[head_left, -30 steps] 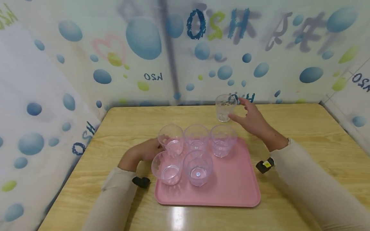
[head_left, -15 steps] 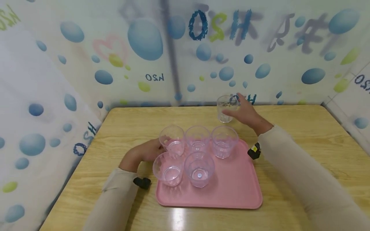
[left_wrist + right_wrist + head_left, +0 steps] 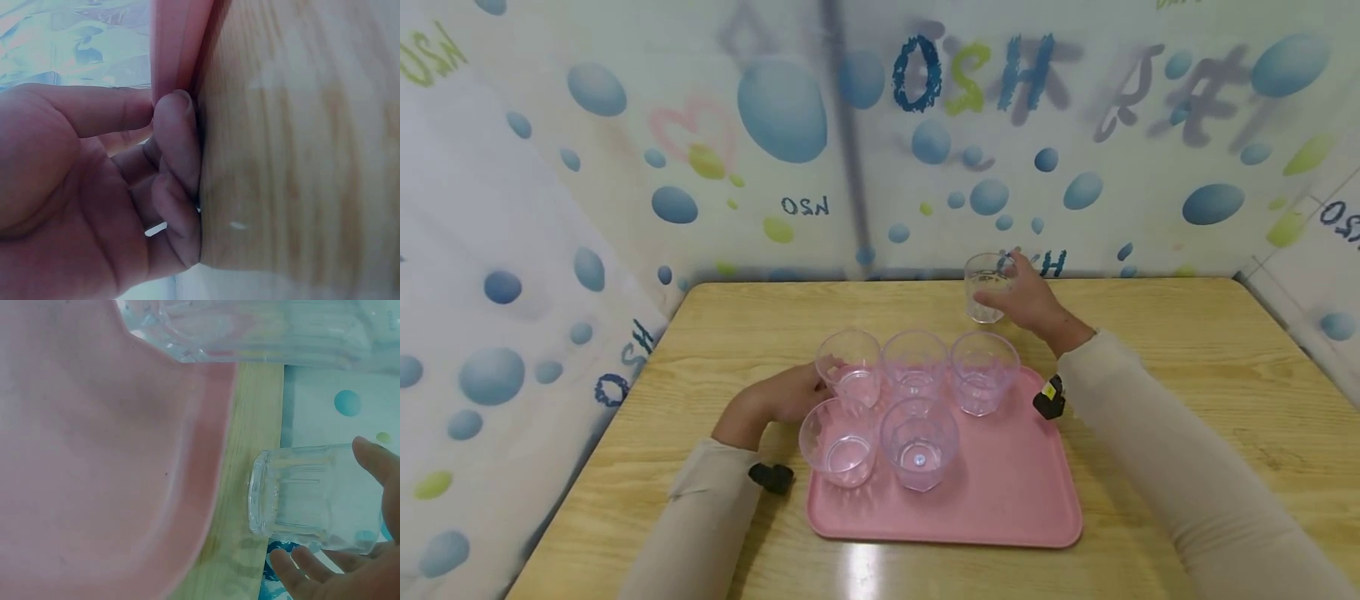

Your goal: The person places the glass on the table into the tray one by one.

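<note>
Near the table's back edge stands a clear plastic cup (image 3: 982, 292), upright. My right hand (image 3: 1032, 300) curves round it from the right; in the right wrist view the thumb (image 3: 374, 460) is at one side of the cup and the fingers at the other. My left hand (image 3: 786, 392) pinches the left rim of the pink tray (image 3: 1015, 492). In the left wrist view, the thumb (image 3: 115, 111) lies against the rim, with curled fingers (image 3: 176, 134) under it at the tabletop. Several clear cups stand on the tray, one of them a front cup (image 3: 920, 446).
The tray lies on a wooden table (image 3: 752, 321), its right half bare at the front. Behind the table rises a wall (image 3: 880, 142) printed with blue and green drops. The right back cup (image 3: 985, 372) stands between the tray's middle and the right hand.
My right hand has moved left and closed in round the cup at the back. The left hand stays at the tray's rim, and the cups keep their places.
</note>
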A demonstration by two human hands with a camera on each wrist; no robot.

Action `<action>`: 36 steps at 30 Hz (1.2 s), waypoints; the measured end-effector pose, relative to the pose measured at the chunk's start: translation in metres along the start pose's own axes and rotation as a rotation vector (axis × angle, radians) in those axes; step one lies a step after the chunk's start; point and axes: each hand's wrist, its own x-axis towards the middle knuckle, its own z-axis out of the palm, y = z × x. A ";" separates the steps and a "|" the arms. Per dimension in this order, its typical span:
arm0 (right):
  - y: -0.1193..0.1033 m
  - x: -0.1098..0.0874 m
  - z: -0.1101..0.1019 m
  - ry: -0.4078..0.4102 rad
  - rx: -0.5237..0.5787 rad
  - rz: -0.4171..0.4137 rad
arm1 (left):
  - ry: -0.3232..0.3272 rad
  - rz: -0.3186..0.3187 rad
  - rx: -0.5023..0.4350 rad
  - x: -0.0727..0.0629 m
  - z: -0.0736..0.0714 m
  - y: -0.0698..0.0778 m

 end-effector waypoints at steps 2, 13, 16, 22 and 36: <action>0.000 0.000 0.001 0.016 -0.005 -0.002 | 0.000 0.005 0.002 0.000 0.000 0.000; 0.002 -0.016 0.002 0.068 0.060 -0.035 | 0.005 0.035 0.013 -0.001 -0.001 0.000; 0.003 -0.025 -0.002 0.070 0.069 -0.045 | 0.005 0.036 0.013 -0.001 -0.002 0.001; 0.007 -0.045 -0.009 0.074 0.079 -0.076 | 0.005 0.031 0.024 0.000 -0.001 0.002; 0.027 -0.107 -0.030 0.127 0.058 -0.049 | 0.010 0.029 0.042 0.000 -0.001 0.002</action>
